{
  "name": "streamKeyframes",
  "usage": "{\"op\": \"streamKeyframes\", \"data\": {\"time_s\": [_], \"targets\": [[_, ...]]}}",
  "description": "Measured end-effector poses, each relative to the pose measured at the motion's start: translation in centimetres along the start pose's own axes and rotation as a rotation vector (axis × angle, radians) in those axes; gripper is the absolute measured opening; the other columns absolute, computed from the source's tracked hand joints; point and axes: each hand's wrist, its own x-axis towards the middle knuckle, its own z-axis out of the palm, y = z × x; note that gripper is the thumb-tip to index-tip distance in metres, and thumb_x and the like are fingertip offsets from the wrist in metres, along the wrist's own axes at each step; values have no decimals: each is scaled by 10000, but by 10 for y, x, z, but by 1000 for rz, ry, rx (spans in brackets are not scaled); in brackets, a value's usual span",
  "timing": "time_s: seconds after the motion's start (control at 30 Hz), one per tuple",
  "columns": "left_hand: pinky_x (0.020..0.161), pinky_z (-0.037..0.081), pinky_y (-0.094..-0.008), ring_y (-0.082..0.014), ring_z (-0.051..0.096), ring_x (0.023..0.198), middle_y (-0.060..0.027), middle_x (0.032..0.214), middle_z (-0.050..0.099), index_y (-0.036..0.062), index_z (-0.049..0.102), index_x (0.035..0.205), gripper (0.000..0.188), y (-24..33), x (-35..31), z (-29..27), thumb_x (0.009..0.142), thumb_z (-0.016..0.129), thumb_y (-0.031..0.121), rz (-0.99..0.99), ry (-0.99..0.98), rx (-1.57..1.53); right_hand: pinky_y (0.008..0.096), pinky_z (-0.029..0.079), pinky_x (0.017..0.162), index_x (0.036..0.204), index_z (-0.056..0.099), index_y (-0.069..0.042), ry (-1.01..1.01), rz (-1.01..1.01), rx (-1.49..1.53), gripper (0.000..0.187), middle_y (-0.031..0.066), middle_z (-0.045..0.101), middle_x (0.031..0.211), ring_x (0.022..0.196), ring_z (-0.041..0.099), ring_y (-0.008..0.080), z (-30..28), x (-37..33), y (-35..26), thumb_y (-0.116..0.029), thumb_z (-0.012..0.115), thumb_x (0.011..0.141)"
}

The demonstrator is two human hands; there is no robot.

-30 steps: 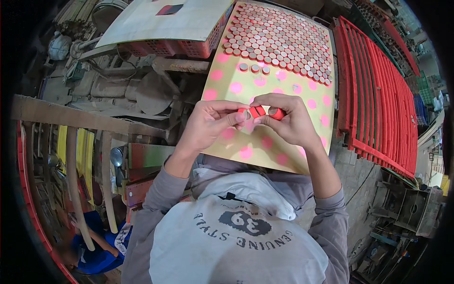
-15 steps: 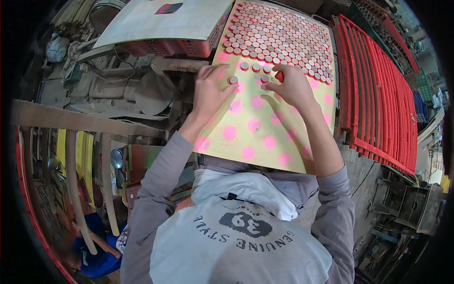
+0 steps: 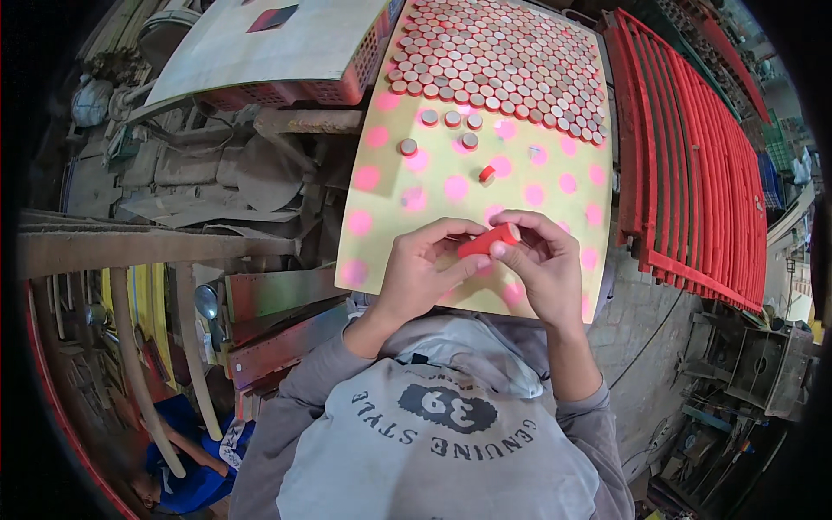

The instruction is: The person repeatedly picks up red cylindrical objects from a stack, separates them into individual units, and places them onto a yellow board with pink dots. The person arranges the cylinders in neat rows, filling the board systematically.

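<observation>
Close to my body, over the near part of a pale yellow board [image 3: 394,247] with pink spots, both hands grip a short red cylinder [image 3: 488,240] with a pale round end. My left hand [image 3: 425,269] is closed on its left end. Thumb and fingers of my right hand [image 3: 546,269] pinch the right end. Whether it is one piece or a stack of discs, I cannot tell. Beyond my hands a red-sided disc [image 3: 487,174] lies tipped on its edge. Several loose discs [image 3: 469,140] with pale tops stand farther up the board.
Tightly packed red-rimmed discs [image 3: 503,65] cover the board's far part. Red slatted panels [image 3: 693,173] stand along the right. At the far left, a white sheet [image 3: 269,43] covers a red crate [image 3: 360,65]. A wooden rail [image 3: 156,247] runs left; a person in blue [image 3: 186,459] is below it.
Both hands have drawn back toward my body from the loose discs and come together around the red cylinder. A disc tipped on its edge now shows on the board.
</observation>
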Motion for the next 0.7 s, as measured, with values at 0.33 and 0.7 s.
{"op": "streamKeyframes", "data": {"time_s": [0.33,0.7], "targets": [[770,556,-264,-143,660,898,-125,1091,670,-38,692,1148,295,14,-1,-4,854,722,-48,142,-88,258,242,584,749,1052,692,80,-90,70,-142,233,95,683,979,868,668,123,-14,-10,-11,43,757,831],[873,542,-285,-162,646,1038,-118,1101,667,-59,621,1227,333,-5,-14,-29,902,681,-15,14,291,304,215,551,704,1039,637,59,-43,223,-148,234,59,673,907,799,643,80,-4,-1,18,-41,761,867]]}}
